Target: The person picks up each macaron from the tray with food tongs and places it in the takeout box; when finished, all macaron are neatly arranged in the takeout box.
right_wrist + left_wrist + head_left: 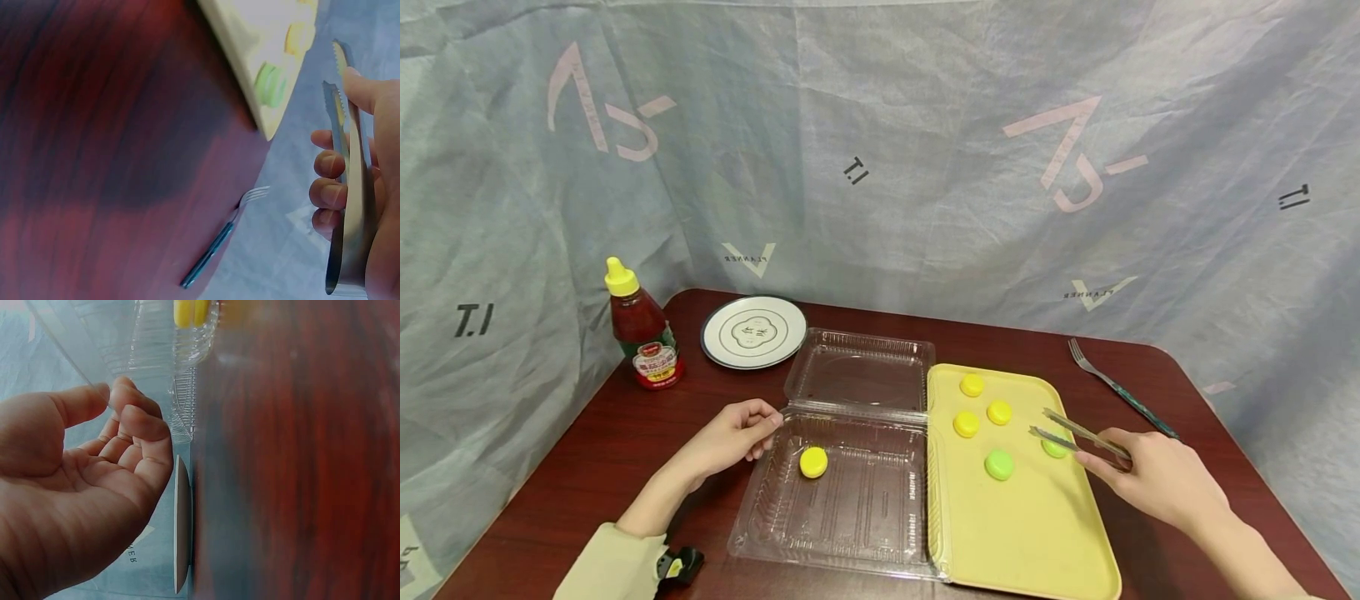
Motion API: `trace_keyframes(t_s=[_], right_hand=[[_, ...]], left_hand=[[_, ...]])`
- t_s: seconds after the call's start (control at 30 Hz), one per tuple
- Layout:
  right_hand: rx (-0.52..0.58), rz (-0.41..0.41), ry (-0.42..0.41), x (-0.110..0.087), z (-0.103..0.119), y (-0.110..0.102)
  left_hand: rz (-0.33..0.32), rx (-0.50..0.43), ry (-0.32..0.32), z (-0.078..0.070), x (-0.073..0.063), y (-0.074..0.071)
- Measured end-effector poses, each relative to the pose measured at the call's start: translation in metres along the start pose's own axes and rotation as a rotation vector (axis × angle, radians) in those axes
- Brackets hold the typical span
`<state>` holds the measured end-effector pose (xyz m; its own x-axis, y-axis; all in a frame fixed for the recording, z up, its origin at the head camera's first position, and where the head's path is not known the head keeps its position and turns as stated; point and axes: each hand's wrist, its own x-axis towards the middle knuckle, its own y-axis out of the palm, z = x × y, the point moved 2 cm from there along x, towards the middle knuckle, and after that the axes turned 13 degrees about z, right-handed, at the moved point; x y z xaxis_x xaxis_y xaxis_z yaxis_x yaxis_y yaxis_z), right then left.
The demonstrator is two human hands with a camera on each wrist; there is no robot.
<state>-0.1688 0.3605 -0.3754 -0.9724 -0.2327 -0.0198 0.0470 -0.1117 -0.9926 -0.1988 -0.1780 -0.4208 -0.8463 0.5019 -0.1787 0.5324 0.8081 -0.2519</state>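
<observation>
My left hand [735, 435] pinches the left edge of a clear plastic clamshell box [857, 492] between thumb and fingertips; the left wrist view shows that rim at the thumb. One yellow macaron [813, 462] sits inside the box's near half. In my right hand [1165, 479] are metal tongs [353, 206], their serrated tips apart with nothing between them. These tips hover over the right side of a yellow tray [1037, 533]. On the tray lie three yellow macarons [998, 412] and two green ones; one green macaron [1055, 448] is partly hidden behind the tongs.
A white plate [755, 332] with a dark rim stands behind the box. Farther left is a red sauce bottle [646, 329] with a yellow cap. A fork [1120, 387] with a teal handle lies right of the tray. Grey cloth [880, 208] hangs behind the table.
</observation>
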Motion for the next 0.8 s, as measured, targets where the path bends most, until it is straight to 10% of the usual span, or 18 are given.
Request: trace_keyframes(t_s=[0.8], right_hand=[[-0.023, 0.057, 0.026, -0.011, -0.029, 0.019]], left_hand=[[-0.003, -0.001, -0.014, 0.001, 0.0, 0.0]])
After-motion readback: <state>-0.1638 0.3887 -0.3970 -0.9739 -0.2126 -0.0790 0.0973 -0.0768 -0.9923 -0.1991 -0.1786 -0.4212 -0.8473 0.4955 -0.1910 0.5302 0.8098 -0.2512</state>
